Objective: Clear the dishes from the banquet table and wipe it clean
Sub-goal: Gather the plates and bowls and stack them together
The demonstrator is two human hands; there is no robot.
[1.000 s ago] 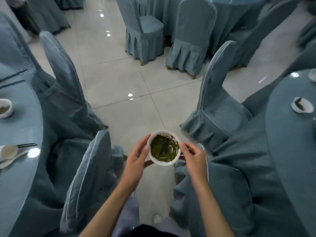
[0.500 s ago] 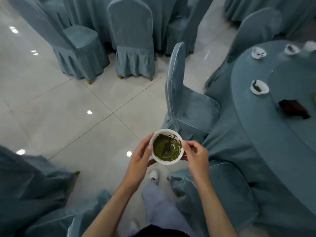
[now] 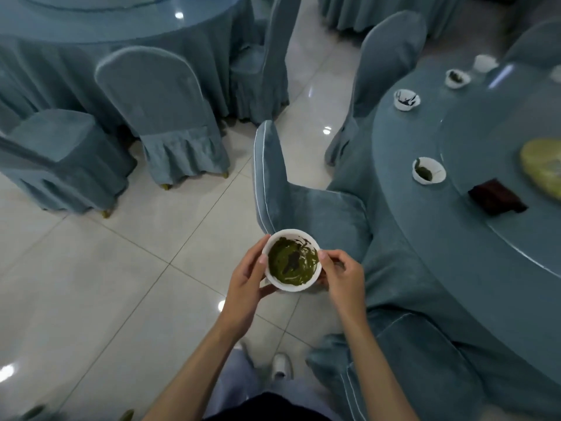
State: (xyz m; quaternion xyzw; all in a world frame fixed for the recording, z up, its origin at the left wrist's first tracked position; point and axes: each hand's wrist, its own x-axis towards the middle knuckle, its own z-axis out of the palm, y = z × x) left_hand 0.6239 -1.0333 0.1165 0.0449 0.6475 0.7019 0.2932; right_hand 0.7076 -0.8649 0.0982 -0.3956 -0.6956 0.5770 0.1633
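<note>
Head view is showing a person standing on a pale tiled floor (image 3: 121,284) among chairs draped in blue-grey covers. Both hands are holding one white bowl (image 3: 293,262) in the air near the middle of the frame, above the floor and just beside the seat of the nearest chair (image 3: 309,208), which is standing at 12 o'clock from it. The bowl is sitting upright and is carrying wet, dark green leaves. The left hand (image 3: 246,284) is cupping it from 9 o'clock, the thumb lying along the rim and the other fingers (image 3: 268,289) curling underneath. The right hand (image 3: 344,278) is grasping it from 3 o'clock, the thumb tip pressing on the rim and the rest bending round the side wall.

At 2 to 3 o'clock, well apart from the hands, a round tabletop (image 3: 425,238) under blue cloth is carrying smaller white cups along its edge. The nearest cup (image 3: 429,170) is holding a green scrap, and a second cup (image 3: 406,100) farther round is showing dark bits. A glass turntable (image 3: 485,132) is sitting on this tabletop, with a dark brown folded thing (image 3: 496,200) lying at its near edge and a blurred yellow-green shape (image 3: 543,165) beside that. At 11 o'clock another covered table (image 3: 121,34) is standing with chairs around it. A white shoe (image 3: 280,364) is showing at 6 o'clock.
</note>
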